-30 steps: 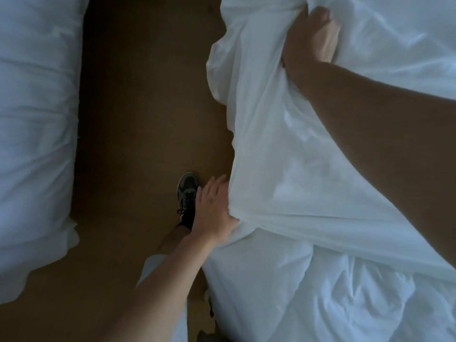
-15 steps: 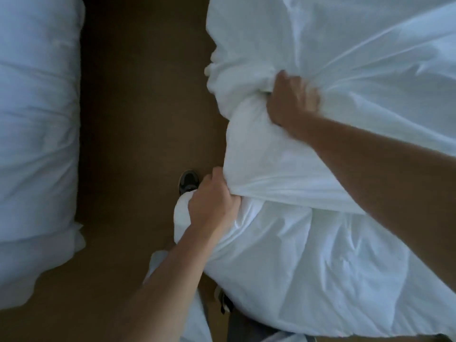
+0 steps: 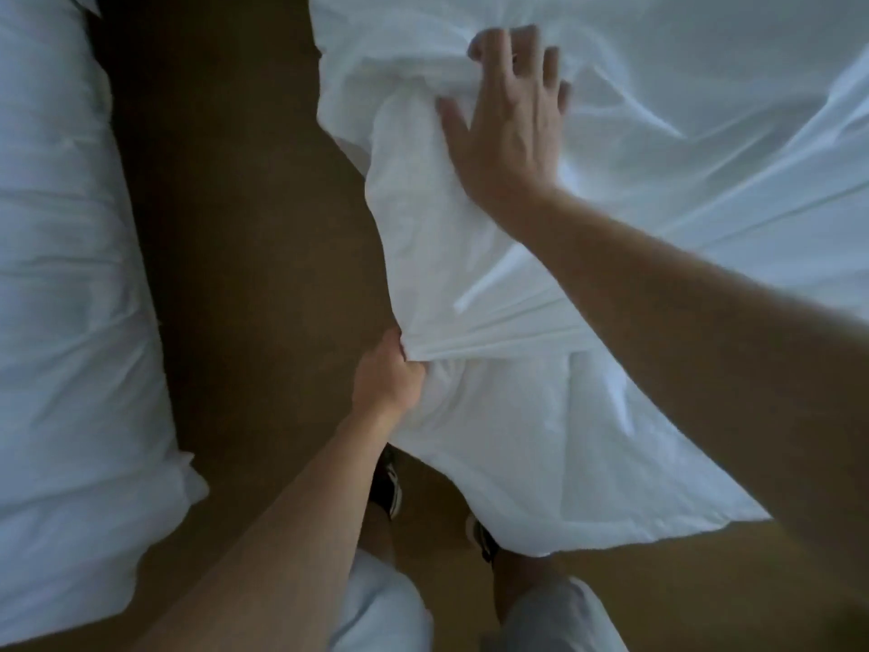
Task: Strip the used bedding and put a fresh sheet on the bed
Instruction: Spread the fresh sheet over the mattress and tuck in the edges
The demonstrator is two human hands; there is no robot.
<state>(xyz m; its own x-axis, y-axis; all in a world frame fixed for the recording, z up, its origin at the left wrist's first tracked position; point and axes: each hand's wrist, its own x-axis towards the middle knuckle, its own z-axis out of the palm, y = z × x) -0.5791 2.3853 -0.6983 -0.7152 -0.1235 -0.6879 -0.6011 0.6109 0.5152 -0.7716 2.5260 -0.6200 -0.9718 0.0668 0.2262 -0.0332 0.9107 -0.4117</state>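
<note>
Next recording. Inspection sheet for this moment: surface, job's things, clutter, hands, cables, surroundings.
Surface: bed, padded white layer showing at the near corner.
Job's things: white sheet, creased and bunched toward the bed's edge.
Clutter: nothing seen.
Hands: left hand grips a gathered fold of the sheet; right hand lies on the bunched part, fingers spread.
Cables: nothing seen.
Surroundings: brown floor; second bed in white bedding across the aisle; the person's shoes below.
</note>
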